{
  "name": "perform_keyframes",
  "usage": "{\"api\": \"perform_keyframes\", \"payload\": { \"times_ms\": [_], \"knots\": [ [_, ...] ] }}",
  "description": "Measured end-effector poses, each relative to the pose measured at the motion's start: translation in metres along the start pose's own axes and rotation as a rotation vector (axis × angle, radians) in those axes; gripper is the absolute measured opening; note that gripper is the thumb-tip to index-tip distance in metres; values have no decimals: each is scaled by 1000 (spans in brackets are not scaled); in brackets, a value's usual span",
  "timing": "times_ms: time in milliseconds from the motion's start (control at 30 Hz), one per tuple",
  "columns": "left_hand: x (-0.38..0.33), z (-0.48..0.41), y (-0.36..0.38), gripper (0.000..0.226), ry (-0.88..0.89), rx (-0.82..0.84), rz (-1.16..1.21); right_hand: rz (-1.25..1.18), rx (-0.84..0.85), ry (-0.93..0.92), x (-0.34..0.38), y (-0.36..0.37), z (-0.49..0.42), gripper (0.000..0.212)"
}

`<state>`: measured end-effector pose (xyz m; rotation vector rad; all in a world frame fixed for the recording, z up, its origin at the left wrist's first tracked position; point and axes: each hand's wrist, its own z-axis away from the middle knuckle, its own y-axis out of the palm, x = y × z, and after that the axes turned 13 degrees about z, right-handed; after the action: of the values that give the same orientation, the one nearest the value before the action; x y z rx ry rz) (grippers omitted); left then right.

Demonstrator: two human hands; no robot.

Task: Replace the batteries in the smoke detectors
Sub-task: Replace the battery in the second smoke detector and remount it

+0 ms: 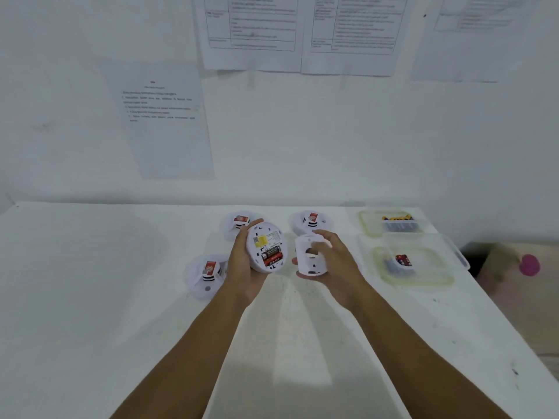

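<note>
Fingers of left hand wrap detector; right hand grips cover.

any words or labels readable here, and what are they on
Nothing reads for certain.
Wall sheets: printed tables and lines, too blurred.
Yellow label on the held smoke detector: too small.
Its red batteries: white lettering, blurred.
Red stickers on the three table detectors: unreadable.

One opened smoke detector above the table, three more detectors on it. One loose round cover. Two clear containers of batteries on the table.
</note>
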<state>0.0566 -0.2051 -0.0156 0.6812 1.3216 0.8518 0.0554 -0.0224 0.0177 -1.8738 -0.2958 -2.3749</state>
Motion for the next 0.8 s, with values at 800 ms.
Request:
{"api": "perform_keyframes", "payload": {
  "times_ms": [800],
  "knots": [
    [31,2,34,48,-127,-7,127,1134,-309,-661,-6,17,-9,49]
  ]
}}
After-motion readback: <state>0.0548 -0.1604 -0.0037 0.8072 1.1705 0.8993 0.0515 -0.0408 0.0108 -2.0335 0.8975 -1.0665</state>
